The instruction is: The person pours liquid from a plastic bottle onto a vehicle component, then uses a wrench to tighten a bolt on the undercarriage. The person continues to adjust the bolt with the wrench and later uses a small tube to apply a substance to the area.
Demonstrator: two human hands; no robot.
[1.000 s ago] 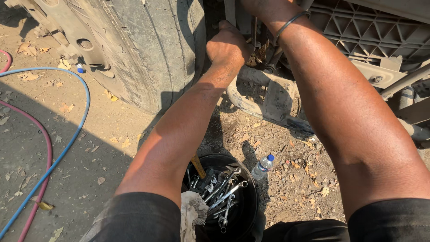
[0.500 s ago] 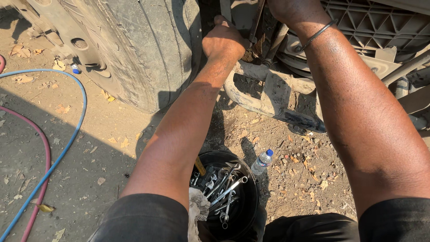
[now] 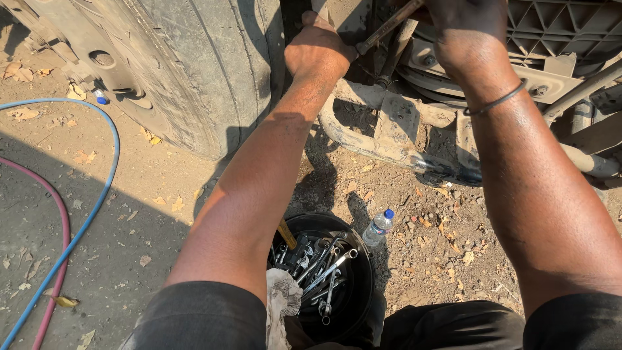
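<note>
Both my arms reach up under a vehicle beside a large worn tyre (image 3: 194, 65). My left hand (image 3: 317, 48) is closed around the lower end of a long rusty metal bar (image 3: 389, 27) that slants up to the right. My right hand (image 3: 466, 29), with a thin dark band on the wrist, grips the same bar higher up at the top edge of the view. Just below the hands hangs a dusty metal chassis bracket (image 3: 389, 129). The bar's tip is hidden behind my hands.
A black bucket (image 3: 359, 285) holding several wrenches and a dirty rag (image 3: 282, 304) sits between my knees. A small plastic bottle with a blue cap (image 3: 378, 227) lies beside it. A blue hose (image 3: 97, 201) and a red hose (image 3: 55, 266) curve over the dirt at left.
The view has tilted up and nearer to the vehicle's underside. Both hands have come further into view, and the metal bar they grip now shows between them.
</note>
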